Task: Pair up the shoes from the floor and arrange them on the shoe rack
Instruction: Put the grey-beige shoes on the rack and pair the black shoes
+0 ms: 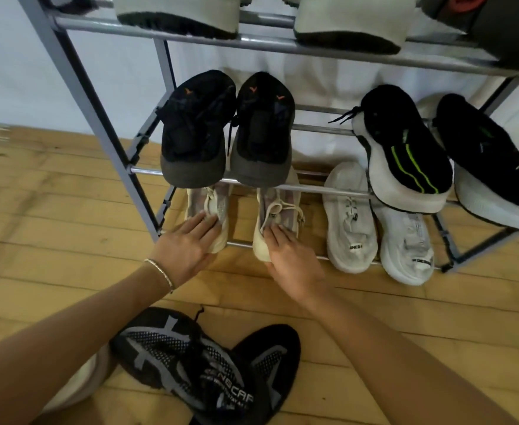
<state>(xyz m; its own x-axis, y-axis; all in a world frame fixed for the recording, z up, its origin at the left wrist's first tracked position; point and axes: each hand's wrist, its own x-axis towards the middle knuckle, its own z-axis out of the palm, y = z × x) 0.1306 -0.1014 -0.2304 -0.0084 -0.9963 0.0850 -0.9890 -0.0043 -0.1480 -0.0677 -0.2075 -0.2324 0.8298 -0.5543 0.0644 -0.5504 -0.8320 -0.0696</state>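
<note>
Two cream sneakers sit on the bottom tier of the grey metal shoe rack (105, 124). My left hand (187, 248) holds the heel of the left cream sneaker (218, 204), fingers over its top and thumb under. My right hand (289, 259) holds the heel of the right cream sneaker (278, 210) the same way. On the floor near me lie two black mesh sneakers (184, 360), one overlapping the other.
A white pair (348, 216) fills the bottom tier's right side. The middle tier carries a black pair (197, 130) and a black-and-green pair (405, 148); pale shoes (175, 10) sit on top. Another pale shoe (80, 381) peeks from under my left arm. The floor is wood.
</note>
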